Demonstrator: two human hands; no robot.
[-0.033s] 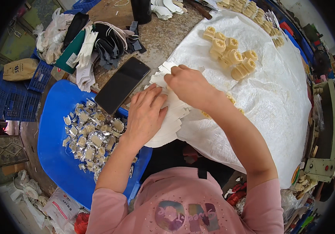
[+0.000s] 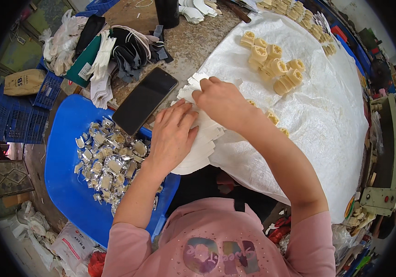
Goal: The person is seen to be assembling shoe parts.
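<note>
A fanned row of thin white cut pieces (image 2: 198, 154) lies overlapped at the table's near edge. My left hand (image 2: 175, 131) rests flat on them, fingers stretched out and pointing away from me. Just beyond and to its right, my right hand (image 2: 221, 101) is closed over the far end of the row, its fingers curled down. The fingertips are turned away, so whatever they pinch is hidden. Left of my hands lies a black smartphone (image 2: 145, 100), close to the left fingertips.
A blue tub (image 2: 62, 177) of silvery, beige-centred parts (image 2: 108, 166) stands at left. A white woven sheet (image 2: 327, 134) covers the right side, carrying beige rolled pieces (image 2: 276, 67). Farther back are a black cup (image 2: 167, 13), dark strips (image 2: 131, 57) and blue crates (image 2: 22, 117).
My right hand has shifted slightly to the left, and its forearm uncovers more of the beige pieces behind it. My left hand stays in place.
</note>
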